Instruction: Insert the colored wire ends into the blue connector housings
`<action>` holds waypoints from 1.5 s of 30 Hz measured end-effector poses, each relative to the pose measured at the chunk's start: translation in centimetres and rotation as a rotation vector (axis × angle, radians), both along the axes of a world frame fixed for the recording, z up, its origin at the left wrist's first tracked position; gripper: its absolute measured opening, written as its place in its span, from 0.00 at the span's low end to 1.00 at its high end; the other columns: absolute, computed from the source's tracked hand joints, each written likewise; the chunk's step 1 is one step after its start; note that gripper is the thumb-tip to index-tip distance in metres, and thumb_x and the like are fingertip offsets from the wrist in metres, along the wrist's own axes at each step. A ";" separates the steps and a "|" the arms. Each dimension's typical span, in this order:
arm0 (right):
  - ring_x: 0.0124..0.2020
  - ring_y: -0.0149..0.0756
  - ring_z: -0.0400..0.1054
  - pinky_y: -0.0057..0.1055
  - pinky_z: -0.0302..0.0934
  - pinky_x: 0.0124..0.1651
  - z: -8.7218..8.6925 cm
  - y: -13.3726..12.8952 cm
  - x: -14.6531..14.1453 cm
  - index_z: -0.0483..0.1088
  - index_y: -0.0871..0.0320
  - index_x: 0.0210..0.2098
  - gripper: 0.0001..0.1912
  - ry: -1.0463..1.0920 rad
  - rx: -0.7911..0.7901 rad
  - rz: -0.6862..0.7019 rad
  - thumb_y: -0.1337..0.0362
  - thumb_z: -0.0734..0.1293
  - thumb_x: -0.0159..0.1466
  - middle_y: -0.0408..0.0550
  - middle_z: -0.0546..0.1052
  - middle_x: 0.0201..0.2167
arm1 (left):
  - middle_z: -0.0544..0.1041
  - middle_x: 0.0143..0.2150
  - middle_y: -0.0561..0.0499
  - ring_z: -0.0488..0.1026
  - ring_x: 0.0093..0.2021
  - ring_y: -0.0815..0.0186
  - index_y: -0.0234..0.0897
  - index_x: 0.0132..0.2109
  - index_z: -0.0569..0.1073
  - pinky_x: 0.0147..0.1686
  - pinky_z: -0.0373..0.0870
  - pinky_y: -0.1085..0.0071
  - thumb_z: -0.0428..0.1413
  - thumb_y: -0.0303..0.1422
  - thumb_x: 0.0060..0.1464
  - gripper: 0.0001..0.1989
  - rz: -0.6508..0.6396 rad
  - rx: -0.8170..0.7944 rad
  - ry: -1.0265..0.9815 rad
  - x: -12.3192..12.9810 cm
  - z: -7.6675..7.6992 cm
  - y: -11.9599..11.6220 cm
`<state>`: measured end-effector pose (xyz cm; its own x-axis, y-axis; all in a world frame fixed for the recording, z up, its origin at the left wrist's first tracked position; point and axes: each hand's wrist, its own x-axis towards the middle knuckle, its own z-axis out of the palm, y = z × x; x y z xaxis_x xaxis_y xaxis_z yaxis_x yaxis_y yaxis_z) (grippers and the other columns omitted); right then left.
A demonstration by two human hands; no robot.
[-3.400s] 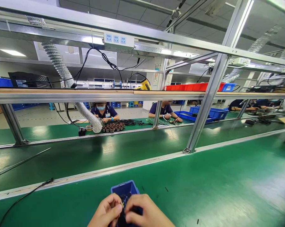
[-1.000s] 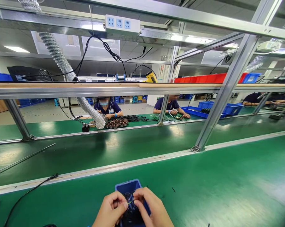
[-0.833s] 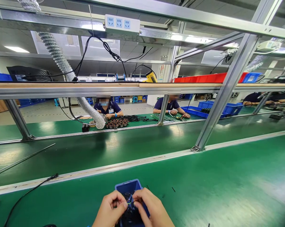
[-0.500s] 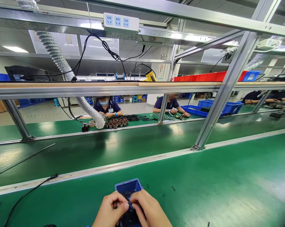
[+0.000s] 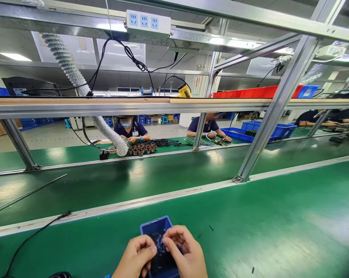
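A small blue bin [image 5: 156,222] stands on the green bench top, with many small dark and blue pieces [image 5: 160,241] in it. Over its left side, my left hand [image 5: 138,256] pinches thumb and forefinger together. My right hand [image 5: 186,251] is over the right side, its thumb and forefinger also closed in a pinch. The fingertips of both hands are a little apart above the bin. Whatever they hold is too small to name.
Left of the bin lies a black cable [image 5: 32,235]. Tiny dark scraps [image 5: 211,227] dot the bench to the right. A metal frame post [image 5: 267,116] rises ahead. Across the frame, two people work beside copper-coloured coils [image 5: 142,149] and a blue tray [image 5: 235,134].
My hands have drawn slightly apart; the right hand has moved right and its fingers are more curled. The left hand stays nearly in place.
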<state>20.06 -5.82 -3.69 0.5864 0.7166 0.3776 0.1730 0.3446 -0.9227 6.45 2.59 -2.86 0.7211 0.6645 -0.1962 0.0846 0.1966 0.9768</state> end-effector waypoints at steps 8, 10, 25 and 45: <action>0.29 0.35 0.73 0.26 0.70 0.32 0.6 -0.3 0.1 0.71 0.56 0.30 0.06 -0.307 0.137 -0.003 0.64 0.68 0.64 0.47 0.77 0.28 | 0.62 0.15 0.60 0.55 0.15 0.75 0.36 0.28 0.69 0.13 0.50 0.79 0.63 0.55 0.41 0.25 -0.006 -0.006 -0.034 0.0 -0.3 0.0; 0.29 0.35 0.73 0.26 0.69 0.32 0.6 -0.3 0.0 0.71 0.56 0.30 0.06 -0.328 0.159 0.001 0.65 0.67 0.65 0.47 0.77 0.28 | 0.62 0.15 0.60 0.54 0.15 0.76 0.35 0.28 0.69 0.13 0.50 0.79 0.63 0.55 0.41 0.26 -0.005 -0.024 -0.043 0.0 -0.5 0.0; 0.28 0.34 0.73 0.26 0.68 0.34 -0.2 0.1 -0.5 0.71 0.55 0.29 0.13 -0.187 0.089 0.041 0.55 0.67 0.65 0.45 0.78 0.26 | 0.64 0.16 0.60 0.55 0.15 0.77 0.34 0.30 0.72 0.14 0.50 0.80 0.64 0.56 0.40 0.27 0.041 -0.006 -0.046 0.0 -0.6 0.0; 0.32 0.37 0.77 0.26 0.72 0.35 0.2 -0.2 0.2 0.74 0.56 0.30 0.04 -0.138 0.078 0.060 0.66 0.69 0.62 0.47 0.80 0.31 | 0.63 0.18 0.60 0.59 0.16 0.76 0.35 0.29 0.72 0.13 0.52 0.80 0.66 0.54 0.38 0.26 0.024 -0.027 -0.074 -0.1 -0.2 -0.4</action>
<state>20.28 -6.01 -3.46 0.4821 0.7140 0.5077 0.2730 0.4282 -0.8615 6.40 2.16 -3.06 0.7185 0.6768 -0.1606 0.0069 0.2239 0.9746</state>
